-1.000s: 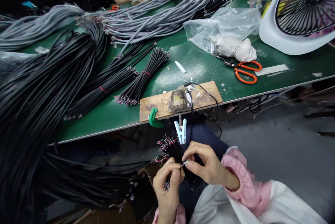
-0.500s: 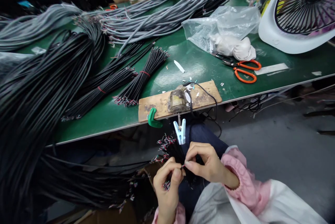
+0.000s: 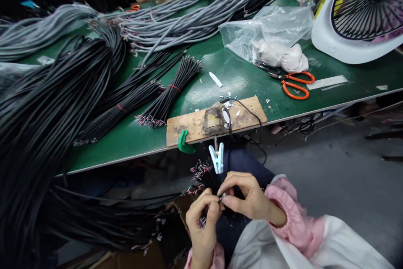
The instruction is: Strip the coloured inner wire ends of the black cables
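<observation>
Over my lap, my left hand (image 3: 203, 220) pinches a thin black cable (image 3: 220, 200) close to its end. My right hand (image 3: 244, 193) meets it from the right, thumb and forefinger closed on the small wire ends; the fingers partly cover them. Below and behind my hands, a bunch of black cables with red and white wire ends (image 3: 201, 172) rests by my legs. Just above my fingers, a light blue clothespin (image 3: 216, 158) is clipped to a metal tip that sticks out past the table edge.
A wooden board (image 3: 248, 111) with a green clamp (image 3: 185, 142) sits on the green table's edge. Black cable bundles (image 3: 171, 92) and grey cables (image 3: 176, 30) lie left and behind. Orange-handled scissors (image 3: 296, 84), a plastic bag (image 3: 242, 36) and a fan (image 3: 330, 42) are right. A person works opposite.
My right fingertips have shifted slightly left, closer to my left fingers at the cable end. My left hand has barely moved.
</observation>
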A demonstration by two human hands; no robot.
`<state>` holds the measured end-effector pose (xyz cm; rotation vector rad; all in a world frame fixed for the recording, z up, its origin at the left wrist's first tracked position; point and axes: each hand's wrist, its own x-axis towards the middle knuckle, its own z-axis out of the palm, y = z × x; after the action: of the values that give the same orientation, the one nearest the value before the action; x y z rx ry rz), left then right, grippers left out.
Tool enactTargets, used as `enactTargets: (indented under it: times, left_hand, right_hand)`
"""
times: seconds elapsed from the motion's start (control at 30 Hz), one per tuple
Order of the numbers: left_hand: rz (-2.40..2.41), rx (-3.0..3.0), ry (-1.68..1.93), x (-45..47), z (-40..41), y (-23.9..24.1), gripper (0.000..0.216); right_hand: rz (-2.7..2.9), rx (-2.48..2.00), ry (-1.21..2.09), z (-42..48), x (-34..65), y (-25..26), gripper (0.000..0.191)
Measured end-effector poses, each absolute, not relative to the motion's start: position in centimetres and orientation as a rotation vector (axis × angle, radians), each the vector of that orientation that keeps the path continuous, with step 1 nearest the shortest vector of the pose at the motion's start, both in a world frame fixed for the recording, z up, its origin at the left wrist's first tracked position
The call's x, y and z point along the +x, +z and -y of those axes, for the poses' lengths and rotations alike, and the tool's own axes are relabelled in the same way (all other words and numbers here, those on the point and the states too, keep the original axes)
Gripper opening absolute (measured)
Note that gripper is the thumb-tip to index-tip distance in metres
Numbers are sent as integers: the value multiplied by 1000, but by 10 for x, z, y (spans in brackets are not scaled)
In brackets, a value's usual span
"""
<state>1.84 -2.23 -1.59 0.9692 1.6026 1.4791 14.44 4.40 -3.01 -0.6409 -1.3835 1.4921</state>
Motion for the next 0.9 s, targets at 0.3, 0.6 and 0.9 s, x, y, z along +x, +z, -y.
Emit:
enactTargets:
  times: [0.3, 0.6, 0.9]
  left_hand:
    - [-1572, 920, 1487, 20, 22, -17, 35]
    - [-1567, 935, 1500, 21, 21, -16, 37]
    - [-1563, 1021, 1436, 15, 27, -28, 34]
  right_hand:
    - [1331, -581, 1597, -44, 144, -33, 19]
    - [1339, -579, 1618, -44, 144, -37, 30]
    - [1241, -544, 1719, -40, 145, -34, 28]
